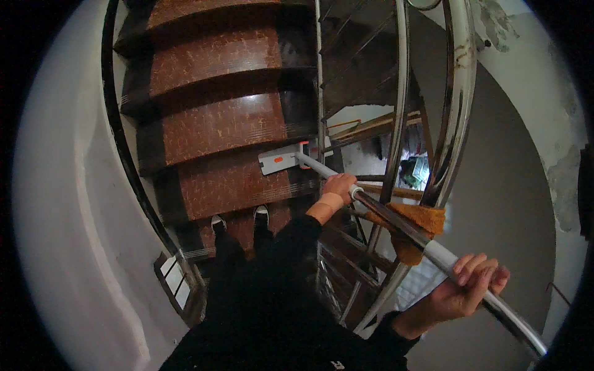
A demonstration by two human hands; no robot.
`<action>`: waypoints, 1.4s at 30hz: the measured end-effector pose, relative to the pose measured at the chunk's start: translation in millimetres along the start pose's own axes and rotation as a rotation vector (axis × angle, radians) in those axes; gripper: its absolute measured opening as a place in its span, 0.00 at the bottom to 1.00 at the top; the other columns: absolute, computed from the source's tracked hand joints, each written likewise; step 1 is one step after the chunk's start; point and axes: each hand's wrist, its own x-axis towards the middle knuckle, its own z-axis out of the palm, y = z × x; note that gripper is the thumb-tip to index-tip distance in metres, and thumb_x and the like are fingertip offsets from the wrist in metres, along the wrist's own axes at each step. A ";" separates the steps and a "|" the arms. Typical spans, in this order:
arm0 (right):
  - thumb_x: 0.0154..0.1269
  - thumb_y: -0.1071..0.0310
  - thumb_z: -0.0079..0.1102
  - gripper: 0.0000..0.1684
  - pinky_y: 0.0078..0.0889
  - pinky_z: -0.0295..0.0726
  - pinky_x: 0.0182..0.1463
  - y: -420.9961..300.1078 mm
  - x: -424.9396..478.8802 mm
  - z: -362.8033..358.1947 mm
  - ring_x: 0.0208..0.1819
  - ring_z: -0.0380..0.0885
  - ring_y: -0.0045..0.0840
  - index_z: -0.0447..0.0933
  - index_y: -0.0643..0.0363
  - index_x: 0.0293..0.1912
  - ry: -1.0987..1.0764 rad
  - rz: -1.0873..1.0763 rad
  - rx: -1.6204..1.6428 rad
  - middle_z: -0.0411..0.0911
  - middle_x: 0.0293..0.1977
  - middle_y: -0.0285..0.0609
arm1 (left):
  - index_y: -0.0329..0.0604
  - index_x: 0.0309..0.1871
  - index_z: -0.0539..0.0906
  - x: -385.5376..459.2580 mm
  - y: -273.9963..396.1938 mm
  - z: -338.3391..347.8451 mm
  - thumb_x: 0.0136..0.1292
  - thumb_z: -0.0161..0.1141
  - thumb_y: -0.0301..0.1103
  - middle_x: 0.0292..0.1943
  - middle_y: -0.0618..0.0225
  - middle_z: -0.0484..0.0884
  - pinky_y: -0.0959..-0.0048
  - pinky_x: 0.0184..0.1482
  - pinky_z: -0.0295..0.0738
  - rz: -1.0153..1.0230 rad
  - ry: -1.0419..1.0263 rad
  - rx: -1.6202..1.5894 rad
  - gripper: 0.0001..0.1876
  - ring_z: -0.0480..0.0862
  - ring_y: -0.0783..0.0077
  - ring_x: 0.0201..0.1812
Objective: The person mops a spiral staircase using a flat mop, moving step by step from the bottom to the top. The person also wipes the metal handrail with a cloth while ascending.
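Note:
My left hand (339, 187) is closed around the lower part of a flat mop's pole, just above its white section. Farther up the same metal mop pole (392, 219), my right hand (478, 284) grips it near the grey sleeve, with the fingers curled over the top. The white flat mop head (279, 160), with an orange mark, lies across a reddish-brown stair tread at its right end, partly behind a baluster. An orange-brown cloth (420, 218) is draped on the stair handrail beneath the pole.
Curved stair treads (222, 118) with dark borders rise ahead of my shoes (261, 214). A metal railing (401, 92) stands on the right, beside an open stairwell. The left wall (60, 185) curves alongside, with a small window (175, 278) low down.

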 end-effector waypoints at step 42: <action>0.64 0.58 0.49 0.23 0.10 0.57 0.18 -70.7 -36.3 -77.2 0.16 0.53 0.10 0.61 0.62 0.53 0.085 0.030 0.086 0.54 0.17 0.29 | 0.46 0.29 0.76 -75.8 6.9 26.5 0.39 0.59 0.31 0.32 0.59 0.77 0.58 0.43 0.70 0.152 -0.334 0.074 0.10 0.76 0.54 0.40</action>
